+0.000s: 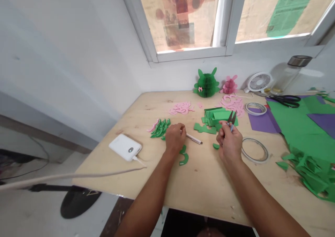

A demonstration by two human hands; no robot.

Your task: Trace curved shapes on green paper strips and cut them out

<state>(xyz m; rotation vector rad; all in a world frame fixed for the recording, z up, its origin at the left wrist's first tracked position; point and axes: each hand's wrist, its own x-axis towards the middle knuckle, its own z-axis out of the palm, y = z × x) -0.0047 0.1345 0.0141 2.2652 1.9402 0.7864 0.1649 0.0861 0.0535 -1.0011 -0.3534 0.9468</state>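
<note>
My right hand (230, 139) is closed around a small pair of scissors (231, 118), their dark blades parted and pointing up. My left hand (175, 137) rests on the wooden table with its fingers curled down; whatever lies under the fingertips is hidden. A white pen (194, 138) juts out to the right from beside those fingers. Just left of that hand lies a group of green curved paper cutouts (160, 128). Below it is a green curved paper piece (184, 158). Beyond my right hand sits a stack of green paper rectangles (216, 116).
Pink paper cutouts (181, 108) lie further back. A green paper figure (206, 83), a pink one (229, 84), a small fan (259, 81) and a bottle (290, 74) line the wall. Tape rolls (255, 159), black scissors (285, 100) and green scraps (314, 172) are right; a power bank (125, 147) is left.
</note>
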